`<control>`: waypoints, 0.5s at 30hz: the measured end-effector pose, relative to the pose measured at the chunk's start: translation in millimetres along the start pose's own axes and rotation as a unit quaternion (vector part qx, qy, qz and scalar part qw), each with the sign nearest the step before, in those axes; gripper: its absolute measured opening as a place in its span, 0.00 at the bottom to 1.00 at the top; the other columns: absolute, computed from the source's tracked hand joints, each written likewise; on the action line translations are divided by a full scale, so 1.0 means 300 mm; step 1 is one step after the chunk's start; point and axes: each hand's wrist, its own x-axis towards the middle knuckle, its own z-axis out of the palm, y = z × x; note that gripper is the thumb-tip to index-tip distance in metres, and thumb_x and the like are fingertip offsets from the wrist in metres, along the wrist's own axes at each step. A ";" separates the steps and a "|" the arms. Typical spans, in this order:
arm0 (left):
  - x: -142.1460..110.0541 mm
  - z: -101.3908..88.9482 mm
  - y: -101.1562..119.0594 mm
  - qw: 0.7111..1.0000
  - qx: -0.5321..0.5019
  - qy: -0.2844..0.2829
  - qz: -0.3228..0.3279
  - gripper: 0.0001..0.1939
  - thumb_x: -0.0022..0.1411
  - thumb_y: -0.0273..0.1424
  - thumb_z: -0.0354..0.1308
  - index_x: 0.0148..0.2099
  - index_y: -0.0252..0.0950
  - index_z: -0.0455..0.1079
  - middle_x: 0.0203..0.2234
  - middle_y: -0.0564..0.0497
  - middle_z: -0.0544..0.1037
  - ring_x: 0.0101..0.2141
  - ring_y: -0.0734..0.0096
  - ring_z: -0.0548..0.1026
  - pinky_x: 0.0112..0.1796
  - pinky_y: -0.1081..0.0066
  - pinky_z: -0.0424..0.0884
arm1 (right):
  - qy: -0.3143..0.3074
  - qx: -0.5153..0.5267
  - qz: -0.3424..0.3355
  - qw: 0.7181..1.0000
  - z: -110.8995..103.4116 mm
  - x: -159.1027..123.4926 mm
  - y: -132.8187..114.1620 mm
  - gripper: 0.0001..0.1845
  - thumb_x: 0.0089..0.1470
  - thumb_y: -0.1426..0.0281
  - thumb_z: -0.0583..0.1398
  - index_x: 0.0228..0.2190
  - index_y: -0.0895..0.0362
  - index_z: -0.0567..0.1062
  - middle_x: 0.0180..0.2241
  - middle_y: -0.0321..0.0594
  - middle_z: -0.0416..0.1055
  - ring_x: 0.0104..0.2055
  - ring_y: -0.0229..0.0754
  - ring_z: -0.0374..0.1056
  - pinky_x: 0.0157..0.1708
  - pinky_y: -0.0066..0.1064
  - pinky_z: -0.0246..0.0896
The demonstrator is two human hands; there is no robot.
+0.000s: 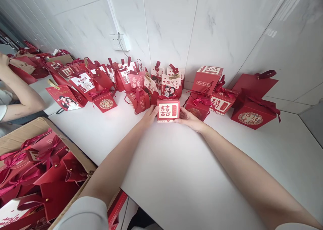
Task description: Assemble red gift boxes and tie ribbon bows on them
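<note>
at far left, a co-worker's arm [22, 95] and a cardboard carton [69, 145] of overlapping red bags [59, 196] are cut off. the left hand [149, 117] holds one side of a small box [168, 111] marked "囍", smaller print illegible, above or on the white table [176, 176]; the right hand's [190, 119] fingers grip the other side. marbled tiles [171, 21] rise behind.
</note>
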 end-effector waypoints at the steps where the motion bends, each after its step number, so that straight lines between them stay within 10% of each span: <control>1: 0.001 0.000 -0.001 1.000 -0.002 -0.001 -0.001 0.27 0.65 0.55 0.45 0.48 0.37 0.65 0.55 0.43 0.73 0.52 0.57 0.71 0.54 0.61 0.63 | 0.001 -0.002 0.000 1.000 0.000 -0.001 0.000 0.50 0.48 0.60 0.71 0.66 0.50 0.55 0.66 0.42 0.55 0.67 0.50 0.52 0.68 0.49 0.46; 15: -0.002 0.001 0.008 1.000 -0.003 -0.002 -0.009 0.29 0.65 0.56 0.45 0.51 0.36 0.66 0.54 0.42 0.73 0.53 0.55 0.71 0.56 0.59 0.62 | 0.003 0.001 0.005 1.000 0.006 -0.001 -0.008 0.49 0.49 0.61 0.70 0.66 0.52 0.54 0.67 0.44 0.52 0.67 0.50 0.52 0.68 0.47 0.46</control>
